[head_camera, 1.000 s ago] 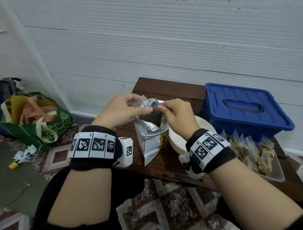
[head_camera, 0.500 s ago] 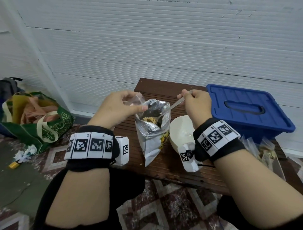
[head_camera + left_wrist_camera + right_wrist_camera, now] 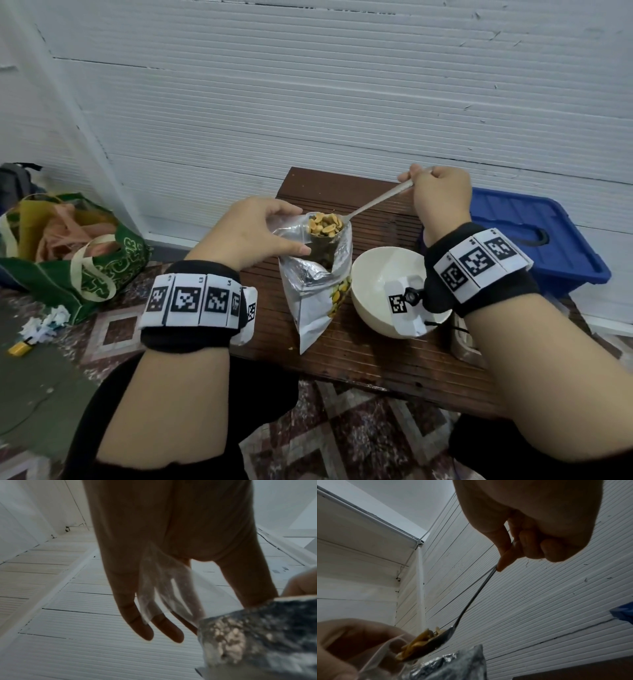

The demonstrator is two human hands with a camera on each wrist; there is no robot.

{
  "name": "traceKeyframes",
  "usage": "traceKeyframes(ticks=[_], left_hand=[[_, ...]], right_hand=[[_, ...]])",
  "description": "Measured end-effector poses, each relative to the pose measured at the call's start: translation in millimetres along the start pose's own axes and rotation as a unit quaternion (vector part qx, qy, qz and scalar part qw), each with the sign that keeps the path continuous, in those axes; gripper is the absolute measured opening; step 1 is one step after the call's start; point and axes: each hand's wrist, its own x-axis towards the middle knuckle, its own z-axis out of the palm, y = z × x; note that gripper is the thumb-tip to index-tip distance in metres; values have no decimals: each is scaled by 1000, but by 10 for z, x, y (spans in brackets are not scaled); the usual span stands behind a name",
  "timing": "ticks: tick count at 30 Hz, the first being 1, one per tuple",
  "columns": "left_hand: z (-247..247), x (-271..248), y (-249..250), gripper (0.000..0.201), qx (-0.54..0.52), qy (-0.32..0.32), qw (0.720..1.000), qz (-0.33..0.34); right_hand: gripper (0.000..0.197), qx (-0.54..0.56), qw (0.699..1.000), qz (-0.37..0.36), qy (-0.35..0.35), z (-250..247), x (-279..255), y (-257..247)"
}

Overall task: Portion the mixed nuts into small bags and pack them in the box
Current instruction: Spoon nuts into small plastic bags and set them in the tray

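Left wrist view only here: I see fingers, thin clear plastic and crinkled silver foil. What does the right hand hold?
Observer: The right hand grips a thin metal spoon by the handle's end.
Operator: Is the spoon loaded?
Observer: Yes, a heap of yellow-brown nuts lies in its bowl, over the open silver foil bag, beside the small clear plastic bag that the left hand pinches.
Operator: What stands near?
Observer: A round cream bowl on the brown wooden table, right of the foil bag.
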Motion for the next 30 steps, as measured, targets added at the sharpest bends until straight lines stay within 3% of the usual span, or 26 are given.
traceKeyframes(ticks=[13, 19, 24, 30], left_hand=[[130, 53, 61, 52, 7, 6, 1000, 20], [191, 42, 82, 37, -77, 59, 995, 21], [136, 20, 58, 35, -116, 103, 988, 8], [159, 13, 61, 47, -134, 115, 984, 16]], right_hand=[[38, -13, 996, -42, -74, 222, -98, -168], [28, 57, 984, -143, -93, 212, -178, -220], [25, 127, 967, -201, -88, 129, -189, -264], [25, 122, 968, -209, -61, 123, -190, -317]])
